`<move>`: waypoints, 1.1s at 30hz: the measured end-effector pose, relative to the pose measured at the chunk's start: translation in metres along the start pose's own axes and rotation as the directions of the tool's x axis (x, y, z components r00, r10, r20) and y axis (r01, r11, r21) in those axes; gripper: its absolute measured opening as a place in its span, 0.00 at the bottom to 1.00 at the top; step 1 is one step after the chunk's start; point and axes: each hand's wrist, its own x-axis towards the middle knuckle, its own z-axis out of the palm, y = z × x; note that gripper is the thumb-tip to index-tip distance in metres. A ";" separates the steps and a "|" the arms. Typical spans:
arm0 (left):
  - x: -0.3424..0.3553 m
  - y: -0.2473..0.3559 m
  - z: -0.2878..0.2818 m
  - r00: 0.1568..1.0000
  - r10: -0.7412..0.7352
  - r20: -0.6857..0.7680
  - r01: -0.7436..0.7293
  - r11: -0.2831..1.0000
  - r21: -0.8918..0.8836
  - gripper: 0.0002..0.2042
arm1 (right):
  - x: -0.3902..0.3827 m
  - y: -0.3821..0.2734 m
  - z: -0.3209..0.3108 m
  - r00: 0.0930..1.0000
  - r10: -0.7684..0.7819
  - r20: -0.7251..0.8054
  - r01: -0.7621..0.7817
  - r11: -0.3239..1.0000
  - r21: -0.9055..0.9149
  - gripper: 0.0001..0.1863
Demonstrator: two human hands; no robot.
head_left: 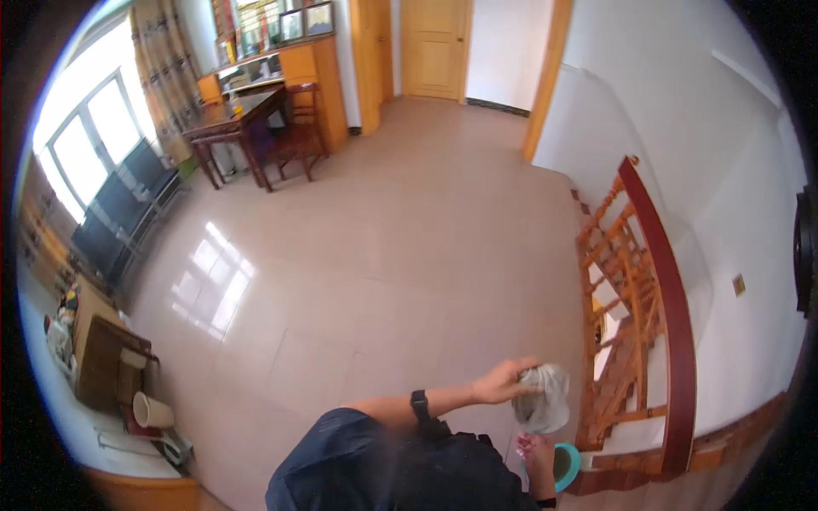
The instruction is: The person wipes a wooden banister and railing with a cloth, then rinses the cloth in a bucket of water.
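My left hand (504,382), with a dark band on its wrist, reaches out to the right and grips a wet-looking pale grey cloth (545,402). The cloth hangs bunched from its fingers. Just below the cloth is my right hand (537,458), its fingers curled with something pink at them, too small to make out. A teal bucket (574,467) stands beside the right hand, at the foot of the stair railing, partly hidden by that forearm.
A wooden stair railing (669,289) with a dark red handrail runs along the right, above descending steps. A dark table (226,123) and a wooden chair (300,140) stand at the back left. Grey linked seats (119,204) line the window. A cream bin (153,411) is at the near left.
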 end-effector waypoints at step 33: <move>0.045 -0.053 -0.286 0.880 -0.156 -0.449 0.275 0.937 0.215 0.22 | 0.274 -0.247 0.331 0.446 0.013 0.895 0.598 0.740 -0.308 0.25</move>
